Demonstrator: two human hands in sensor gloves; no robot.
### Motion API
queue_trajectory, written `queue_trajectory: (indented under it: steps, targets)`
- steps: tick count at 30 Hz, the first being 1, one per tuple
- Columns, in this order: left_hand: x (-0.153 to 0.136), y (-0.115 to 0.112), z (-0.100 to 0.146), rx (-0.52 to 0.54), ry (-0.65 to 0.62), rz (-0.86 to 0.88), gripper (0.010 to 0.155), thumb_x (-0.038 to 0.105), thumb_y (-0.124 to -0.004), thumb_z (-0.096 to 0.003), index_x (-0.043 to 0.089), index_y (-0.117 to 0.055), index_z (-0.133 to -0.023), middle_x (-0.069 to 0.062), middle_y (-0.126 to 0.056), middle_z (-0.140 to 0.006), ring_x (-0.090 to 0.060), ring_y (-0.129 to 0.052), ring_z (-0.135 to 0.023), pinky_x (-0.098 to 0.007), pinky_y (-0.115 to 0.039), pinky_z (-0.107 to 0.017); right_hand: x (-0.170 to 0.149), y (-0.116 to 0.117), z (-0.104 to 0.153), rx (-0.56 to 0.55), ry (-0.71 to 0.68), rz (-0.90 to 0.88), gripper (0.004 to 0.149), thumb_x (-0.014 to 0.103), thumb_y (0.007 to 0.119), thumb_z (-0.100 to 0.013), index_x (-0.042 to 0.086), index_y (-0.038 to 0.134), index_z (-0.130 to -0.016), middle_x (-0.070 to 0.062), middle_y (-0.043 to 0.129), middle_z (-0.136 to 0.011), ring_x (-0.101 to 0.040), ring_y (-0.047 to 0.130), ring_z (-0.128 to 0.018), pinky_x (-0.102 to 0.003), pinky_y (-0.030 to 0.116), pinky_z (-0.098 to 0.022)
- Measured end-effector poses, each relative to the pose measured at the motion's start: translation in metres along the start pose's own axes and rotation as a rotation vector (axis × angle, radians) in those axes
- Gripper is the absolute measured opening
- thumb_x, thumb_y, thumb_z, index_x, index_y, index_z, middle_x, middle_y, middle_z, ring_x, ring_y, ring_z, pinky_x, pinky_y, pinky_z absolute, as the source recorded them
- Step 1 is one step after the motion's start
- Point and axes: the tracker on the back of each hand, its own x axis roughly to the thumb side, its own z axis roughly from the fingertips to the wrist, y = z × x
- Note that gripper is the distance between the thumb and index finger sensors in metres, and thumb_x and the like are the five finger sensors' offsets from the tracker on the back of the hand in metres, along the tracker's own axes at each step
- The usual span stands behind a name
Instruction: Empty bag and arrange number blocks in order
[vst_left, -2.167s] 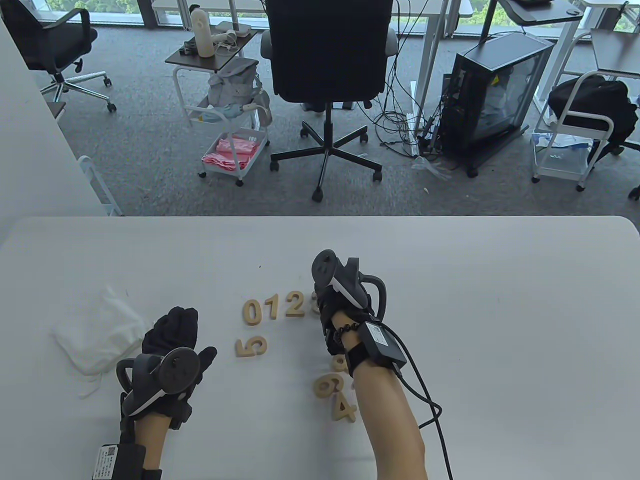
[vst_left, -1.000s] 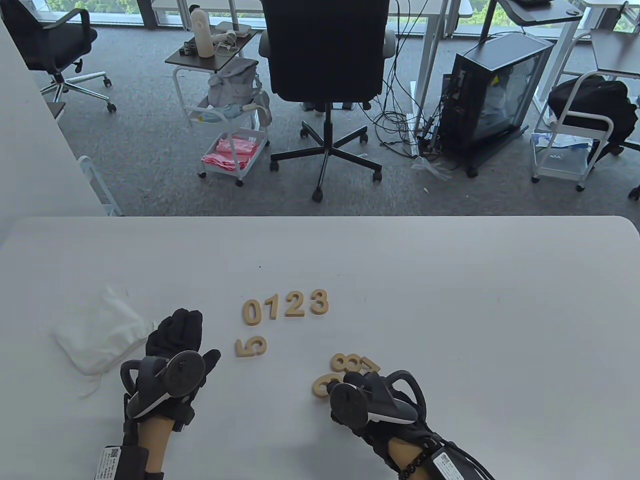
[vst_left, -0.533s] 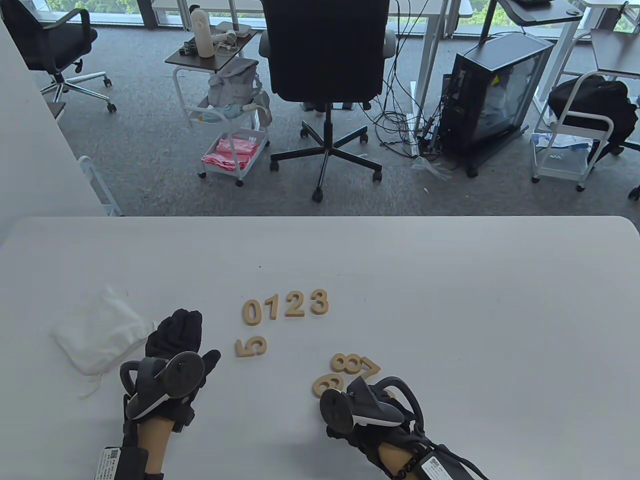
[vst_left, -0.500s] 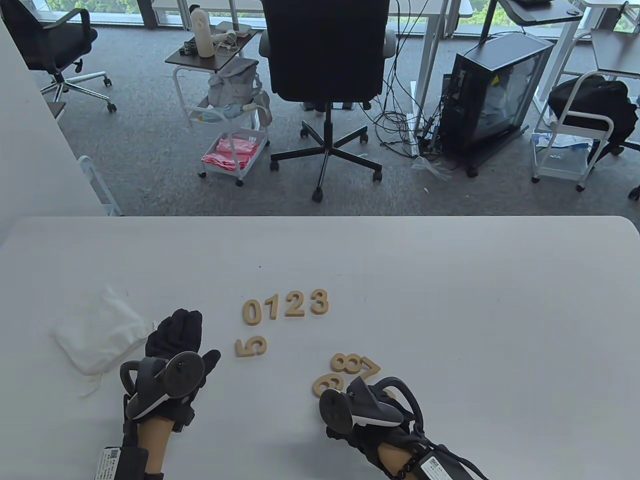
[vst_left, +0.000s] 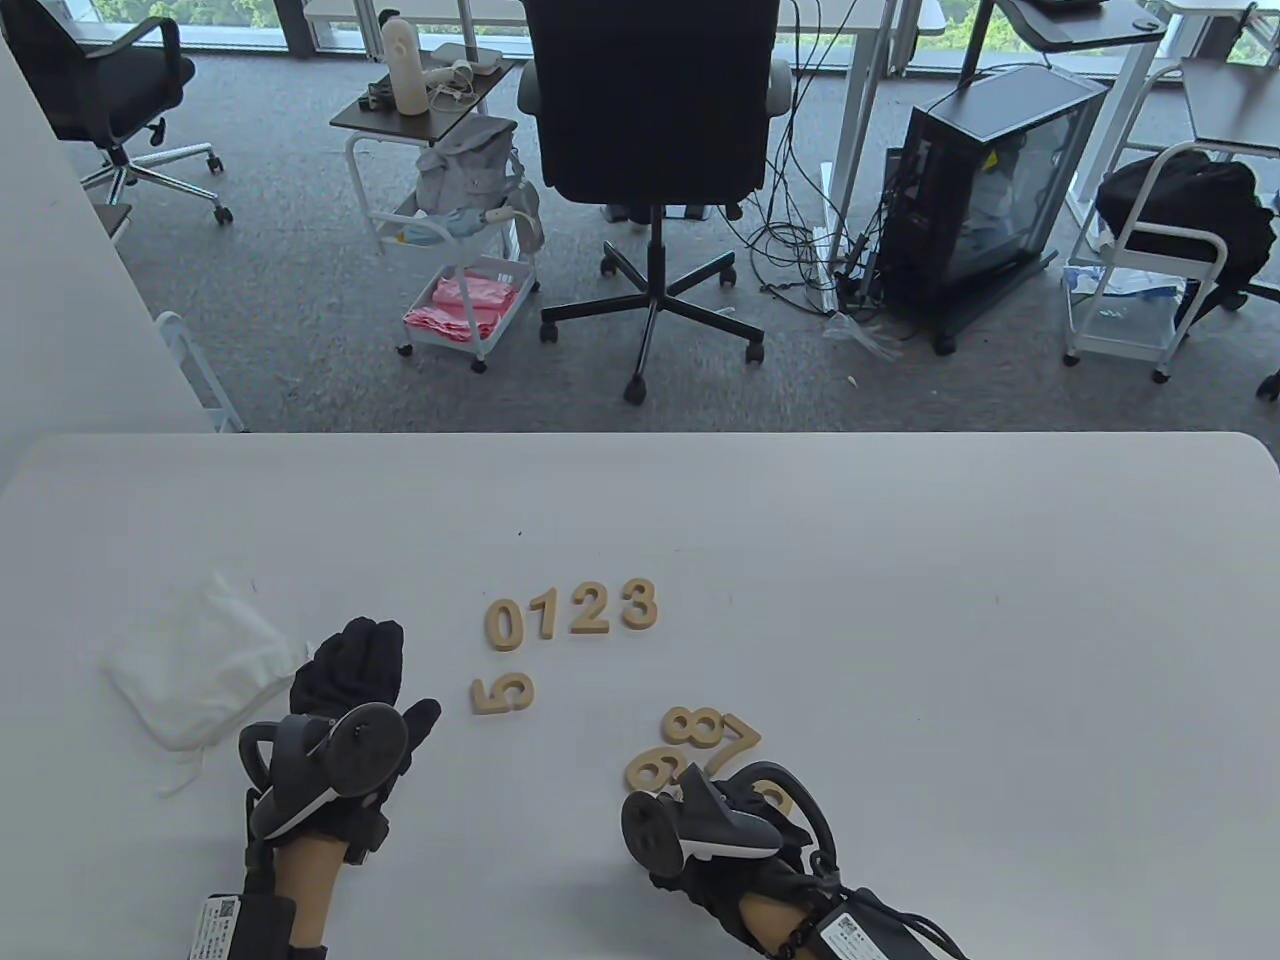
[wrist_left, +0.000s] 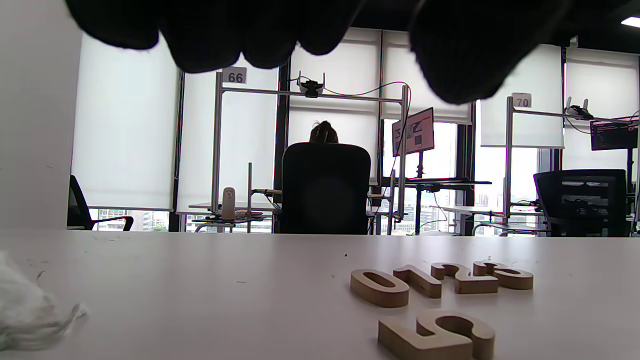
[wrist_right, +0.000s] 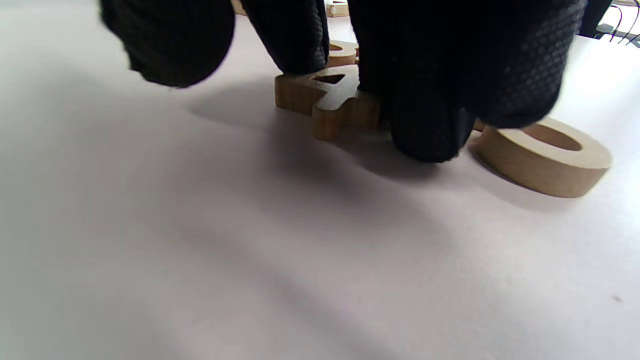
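right hand (vst_left: 745, 850) at 6 o'clock, fingers (wrist_right: 425, 100) pinching the 4 block (wrist_right: 327, 100) flat on the tabletop (vst_left: 900, 600) | 6 block (wrist_right: 542, 152) just beside it at 3 o'clock | left hand (vst_left: 345, 690) at 8 o'clock, relaxed, grasping nothing | bag (vst_left: 190, 665) at 9 o'clock | 5 block (vst_left: 502, 692), then row 0-1-2-3 (vst_left: 572, 610) toward 12 o'clock

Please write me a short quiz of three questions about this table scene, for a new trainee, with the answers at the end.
1. True or false: the row of blocks reads 0, 1, 2, 3.
2. Which block lies alone below that row, near the left hand? A) 5 B) 7 C) 9
3. Fill in: in the right wrist view, the right hand has its fingers on the block with the number ___.

Key
1. True.
2. A: the 5 block.
3. 4: the 4 block lies flat on the table.
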Motion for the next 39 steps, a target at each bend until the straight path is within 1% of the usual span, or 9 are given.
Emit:
queue_trajectory:
  steps: [4,7,12,16,20,23,31,33,39]
  targets:
    - [0.000,0.000,0.000,0.002,0.001,0.000,0.083,0.049,-0.080,-0.0484,0.003,-0.051,-0.111,-0.032,-0.052,-0.112,-0.059,-0.067,-0.098,-0.073,-0.060,-0.068,0.008,0.004,-0.003,-0.026,0.014,0.101,0.061,0.038,0.081,-0.049,0.017,0.066,-0.104,-0.032,0.079,-0.094,-0.043,0.099,-0.066,-0.054,0.087,-0.049]
    - [0.000,0.000,0.000,0.002,0.001,-0.002,0.083,0.049,-0.080,-0.0485,0.003,-0.051,-0.111,-0.032,-0.052,-0.112,-0.059,-0.067,-0.098,-0.073,-0.060,-0.068,0.010,0.005,-0.004,-0.040,0.022,0.133,0.059,0.033,0.084,-0.048,0.018,0.067,-0.103,-0.030,0.081,-0.092,-0.040,0.099,-0.065,-0.052,0.089,-0.049]
    - [0.000,0.001,0.001,0.004,0.002,-0.003,0.083,0.049,-0.080,-0.0484,0.003,-0.051,-0.111,-0.032,-0.052,-0.112,-0.059,-0.067,-0.098,-0.073,-0.060,-0.068,0.009,0.006,-0.005,-0.081,0.030,0.149,0.060,0.032,0.085,-0.046,0.019,0.068,-0.102,-0.027,0.084,-0.090,-0.036,0.101,-0.062,-0.048,0.090,-0.046]
    - [-0.001,0.001,0.001,0.006,0.004,-0.001,0.083,0.049,-0.080,-0.0485,0.002,-0.051,-0.111,-0.032,-0.052,-0.112,-0.059,-0.067,-0.098,-0.073,-0.060,-0.068,0.008,0.005,-0.005,-0.134,0.037,0.160,0.057,0.031,0.085,-0.045,0.020,0.071,-0.099,-0.024,0.088,-0.085,-0.031,0.104,-0.056,-0.044,0.092,-0.042]
    - [0.000,0.001,0.001,0.007,0.002,-0.004,0.083,0.049,-0.080,-0.0485,0.003,-0.051,-0.111,-0.032,-0.052,-0.112,-0.059,-0.067,-0.098,-0.073,-0.060,-0.068,0.008,0.005,-0.004,-0.149,0.051,0.137,0.054,0.029,0.085,-0.047,0.020,0.072,-0.098,-0.024,0.089,-0.083,-0.030,0.104,-0.053,-0.043,0.093,-0.040]
    - [0.000,0.001,0.001,0.007,0.003,-0.004,0.084,0.049,-0.080,-0.0484,0.002,-0.051,-0.111,-0.032,-0.052,-0.112,-0.059,-0.067,-0.098,-0.073,-0.060,-0.068,0.007,0.006,-0.004,-0.156,0.060,0.124,0.053,0.029,0.085,-0.047,0.018,0.073,-0.098,-0.022,0.089,-0.083,-0.029,0.104,-0.053,-0.043,0.093,-0.040]
    - [-0.001,0.002,0.001,0.011,0.008,-0.003,0.083,0.049,-0.080,-0.0484,0.003,-0.051,-0.111,-0.032,-0.052,-0.112,-0.059,-0.067,-0.098,-0.073,-0.060,-0.068,0.002,0.005,-0.003,-0.169,0.064,0.101,0.060,0.032,0.088,-0.046,0.013,0.071,-0.100,-0.019,0.091,-0.082,-0.027,0.105,-0.053,-0.042,0.093,-0.040]
    - [-0.002,0.002,0.002,0.012,0.010,-0.002,0.083,0.049,-0.080,-0.0484,0.002,-0.051,-0.111,-0.032,-0.052,-0.112,-0.059,-0.067,-0.098,-0.073,-0.060,-0.068,0.000,0.003,-0.003,-0.160,0.073,0.084,0.061,0.032,0.088,-0.045,0.012,0.071,-0.100,-0.019,0.091,-0.082,-0.028,0.105,-0.053,-0.042,0.093,-0.041]
    - [-0.003,0.003,0.002,0.021,0.014,0.002,0.083,0.049,-0.080,-0.0485,0.002,-0.051,-0.111,-0.032,-0.052,-0.112,-0.059,-0.067,-0.098,-0.073,-0.060,-0.068,-0.017,-0.010,0.008,-0.230,0.110,0.001,0.066,0.032,0.089,-0.045,0.008,0.067,-0.102,-0.018,0.090,-0.083,-0.028,0.104,-0.054,-0.043,0.093,-0.042]
